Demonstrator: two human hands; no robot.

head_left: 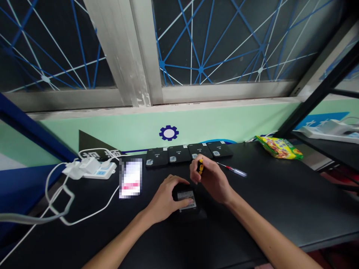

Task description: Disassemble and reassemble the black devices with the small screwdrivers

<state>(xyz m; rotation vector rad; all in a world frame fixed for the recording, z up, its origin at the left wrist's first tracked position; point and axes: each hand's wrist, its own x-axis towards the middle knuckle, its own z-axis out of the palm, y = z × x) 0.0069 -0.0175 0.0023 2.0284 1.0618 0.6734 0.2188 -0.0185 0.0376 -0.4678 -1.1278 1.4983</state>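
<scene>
A broad open lane is offered at the right of the frame, on bare counter (pixel 280 190) beyond the right forearm (pixel 260 228)! Low passage above it is interrupted by the screwdriver (pixel 235 171) and snack packet (pixel 280 147). Upper centre, the way is walled off by the row of black boxes (pixel 179 154). At left, the approach is cluttered by power strip (pixel 102 171), white cable (pixel 92 213) and blurred bright panel (pixel 131 178).

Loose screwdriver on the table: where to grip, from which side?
Best bet: pinch the clear handle from above, fingers either side of its long axis. The screwdriver lies flat, and the handle is its thickest part, at the end away from the right hand. The shaft is thin, its tip near that hand.
</scene>
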